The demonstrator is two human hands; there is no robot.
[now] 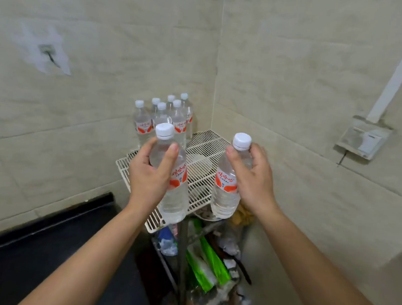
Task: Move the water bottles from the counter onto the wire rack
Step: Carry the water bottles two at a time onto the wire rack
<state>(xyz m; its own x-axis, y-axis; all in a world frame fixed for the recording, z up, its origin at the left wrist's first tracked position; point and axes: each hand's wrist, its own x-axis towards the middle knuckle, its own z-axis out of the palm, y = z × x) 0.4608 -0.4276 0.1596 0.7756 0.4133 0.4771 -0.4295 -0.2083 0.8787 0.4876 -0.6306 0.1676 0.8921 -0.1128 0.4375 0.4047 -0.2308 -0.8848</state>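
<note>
Bottles, clear, white-capped, red-labelled: left hand point(149, 174) grips one point(173, 186), right hand point(253, 178) another point(226, 185).

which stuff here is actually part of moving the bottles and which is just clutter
Part of the job:
- bottle in the left hand, held by the left hand
- bottle in the right hand, held by the right hand
- six bottles already standing on the rack
- white wire rack
- dark counter

Just lying about:
- green packets and other clutter below the rack
- wall socket
</note>
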